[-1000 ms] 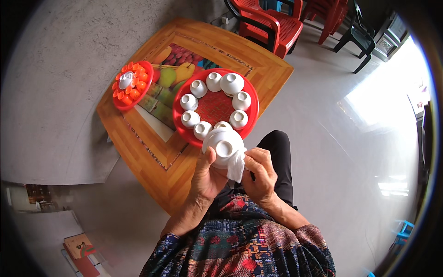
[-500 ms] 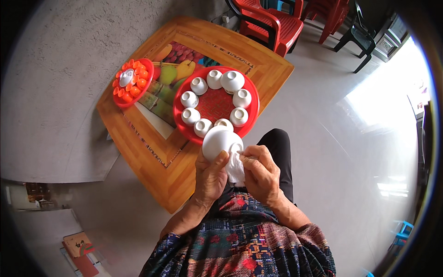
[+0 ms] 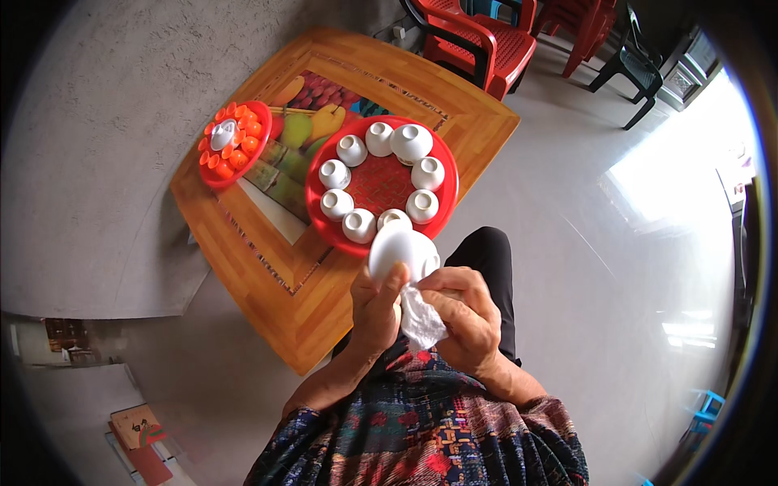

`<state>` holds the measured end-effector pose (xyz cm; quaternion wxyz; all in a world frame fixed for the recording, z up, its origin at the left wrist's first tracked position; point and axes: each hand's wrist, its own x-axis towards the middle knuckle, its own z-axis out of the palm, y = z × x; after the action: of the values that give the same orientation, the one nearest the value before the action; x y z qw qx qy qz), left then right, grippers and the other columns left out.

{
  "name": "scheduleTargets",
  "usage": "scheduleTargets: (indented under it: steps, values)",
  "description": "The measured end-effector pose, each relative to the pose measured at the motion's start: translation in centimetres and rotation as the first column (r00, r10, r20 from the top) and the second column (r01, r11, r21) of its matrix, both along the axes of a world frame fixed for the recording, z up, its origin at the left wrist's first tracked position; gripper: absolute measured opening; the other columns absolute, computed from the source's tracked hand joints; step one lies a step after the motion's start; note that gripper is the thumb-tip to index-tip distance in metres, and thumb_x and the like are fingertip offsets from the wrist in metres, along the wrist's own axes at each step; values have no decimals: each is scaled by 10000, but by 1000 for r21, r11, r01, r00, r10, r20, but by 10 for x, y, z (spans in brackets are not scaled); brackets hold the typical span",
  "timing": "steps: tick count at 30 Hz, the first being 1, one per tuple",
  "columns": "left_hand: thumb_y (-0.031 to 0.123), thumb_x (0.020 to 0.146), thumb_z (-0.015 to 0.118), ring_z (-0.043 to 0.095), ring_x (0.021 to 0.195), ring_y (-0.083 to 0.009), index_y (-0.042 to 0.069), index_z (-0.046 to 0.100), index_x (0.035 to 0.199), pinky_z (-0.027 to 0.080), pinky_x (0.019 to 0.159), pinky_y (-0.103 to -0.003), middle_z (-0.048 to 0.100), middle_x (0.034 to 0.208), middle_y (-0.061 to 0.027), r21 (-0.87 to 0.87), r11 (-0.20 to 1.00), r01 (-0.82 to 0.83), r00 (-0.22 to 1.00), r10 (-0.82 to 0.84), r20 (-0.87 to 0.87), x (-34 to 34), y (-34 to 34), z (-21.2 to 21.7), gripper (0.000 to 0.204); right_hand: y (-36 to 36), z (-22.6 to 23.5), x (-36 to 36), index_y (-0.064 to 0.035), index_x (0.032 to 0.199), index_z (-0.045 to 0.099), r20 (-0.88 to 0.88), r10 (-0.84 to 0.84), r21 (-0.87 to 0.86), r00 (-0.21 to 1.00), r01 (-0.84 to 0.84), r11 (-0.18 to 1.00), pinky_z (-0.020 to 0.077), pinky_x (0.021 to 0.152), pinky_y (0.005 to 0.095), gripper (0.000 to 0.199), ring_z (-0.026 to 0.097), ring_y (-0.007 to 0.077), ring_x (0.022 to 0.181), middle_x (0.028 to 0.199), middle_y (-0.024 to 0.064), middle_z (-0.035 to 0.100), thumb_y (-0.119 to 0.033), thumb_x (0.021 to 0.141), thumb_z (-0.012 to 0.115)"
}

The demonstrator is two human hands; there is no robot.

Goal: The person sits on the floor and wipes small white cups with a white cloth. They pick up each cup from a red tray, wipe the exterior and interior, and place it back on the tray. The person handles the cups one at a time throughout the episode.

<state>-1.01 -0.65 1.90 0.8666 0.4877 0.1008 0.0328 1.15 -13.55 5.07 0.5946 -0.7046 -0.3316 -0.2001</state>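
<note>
While your left hand [image 3: 377, 304] grips a white bowl [image 3: 401, 249] turned bottom-up just over the desk [image 3: 267, 267] edge, your right hand [image 3: 463, 312] pinches a crumpled white cloth [image 3: 420, 320] against it. Just beyond, a red tray [image 3: 444, 166] holds seven small white cups and a larger one. Farther left, a small red plate [image 3: 212, 174] carries orange pieces.

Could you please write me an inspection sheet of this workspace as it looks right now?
Surface: wooden table with a fruit picture inlay.
Job's things: white saucer and white cloth, held above the table's near edge.
Clutter: red tray with small white cups ringed around it; small red dish of orange pieces.
Hands: left hand grips the saucer; right hand holds the cloth against it.
Cables: nothing seen.
Surroundings: grey floor, red chairs, one dark chair.
</note>
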Motion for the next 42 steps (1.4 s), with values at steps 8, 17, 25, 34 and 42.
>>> scheduleTargets:
  steps: [8, 17, 25, 34, 42]
  values:
    - [271, 949, 402, 521, 998, -121, -3, 515, 1132, 413, 856, -264, 552, 1082, -44, 162, 987, 8, 995, -24, 97, -11, 1, -10, 349, 7, -24, 14, -56, 1096, 591, 176, -91, -390, 980, 154, 908, 336, 869, 373, 446, 484, 238, 1116, 1199, 68, 514, -110, 656, 637]
    - [253, 986, 388, 490, 845, -83, -36, 538, 1128, 409, 746, -229, 575, 952, -33, 339, 941, -1, 996, -30, 88, -10, -8, -3, 355, -1, -31, 32, 33, 1101, 508, -505, 40, -60, 862, -82, 995, 452, 783, 395, 238, 540, 378, 919, 1054, 218, 506, -87, 901, 462]
    - [274, 966, 405, 494, 803, -66, -43, 548, 1065, 413, 670, -227, 573, 885, -29, 335, 936, -106, 986, 54, 160, -9, -3, -4, 362, 13, -17, 16, -3, 1201, 518, 79, -32, -356, 996, 58, 933, 380, 988, 413, 509, 473, 327, 1176, 1238, 166, 490, -34, 705, 629]
    - [274, 957, 464, 443, 752, -47, -61, 547, 1089, 363, 665, -185, 542, 861, 11, 247, 962, 117, 977, -155, 144, -12, 10, 5, 369, -20, -24, 39, 9, 1119, 521, -718, 310, 151, 623, -295, 944, 446, 804, 310, 266, 577, 210, 910, 984, 138, 586, -182, 939, 484]
    - [320, 939, 498, 476, 795, -55, -61, 524, 1145, 383, 682, -189, 553, 904, 2, 233, 944, 236, 943, -280, 182, -11, 11, 6, 434, -15, -65, 26, 10, 1165, 536, -481, 735, 810, 478, -78, 581, 480, 770, 242, 344, 588, 96, 886, 1007, 26, 611, -230, 918, 554]
